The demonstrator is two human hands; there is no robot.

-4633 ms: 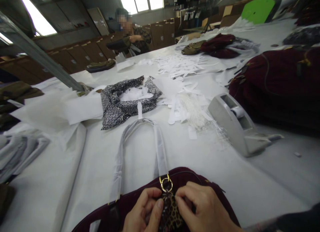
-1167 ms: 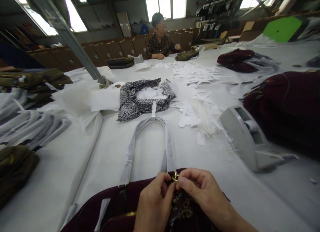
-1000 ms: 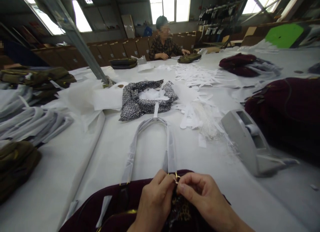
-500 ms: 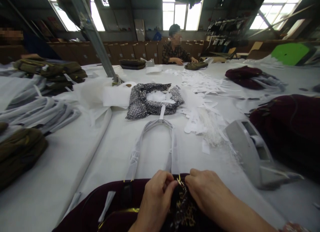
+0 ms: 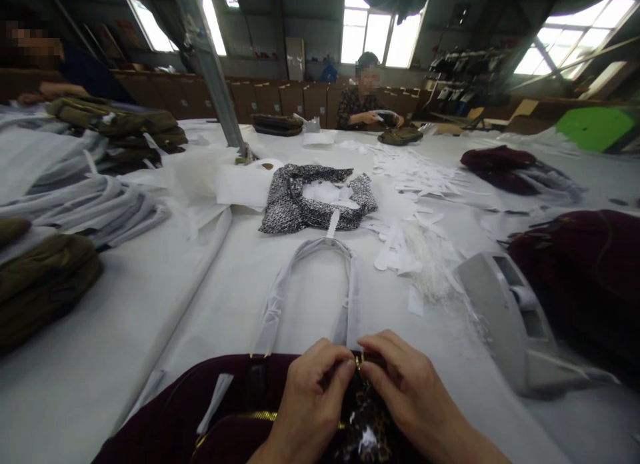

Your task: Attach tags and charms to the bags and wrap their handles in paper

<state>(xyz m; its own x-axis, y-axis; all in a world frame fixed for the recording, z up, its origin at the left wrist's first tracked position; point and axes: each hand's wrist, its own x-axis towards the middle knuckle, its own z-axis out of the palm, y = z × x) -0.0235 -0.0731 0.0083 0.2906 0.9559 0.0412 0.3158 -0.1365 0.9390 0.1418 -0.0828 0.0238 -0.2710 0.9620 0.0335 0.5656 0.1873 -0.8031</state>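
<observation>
Head view: left hand and right hand curl inward beside gold hardware.

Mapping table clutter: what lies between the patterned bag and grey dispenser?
White paper pieces and a bundle of pale strands lie between patterned bag and grey dispenser, head view.

A grey tape dispenser is standing near white strings. A black-and-white patterned pouch is holding white scraps, and olive bags are lying stacked leftward.

Maroon bag — cut off below
</observation>
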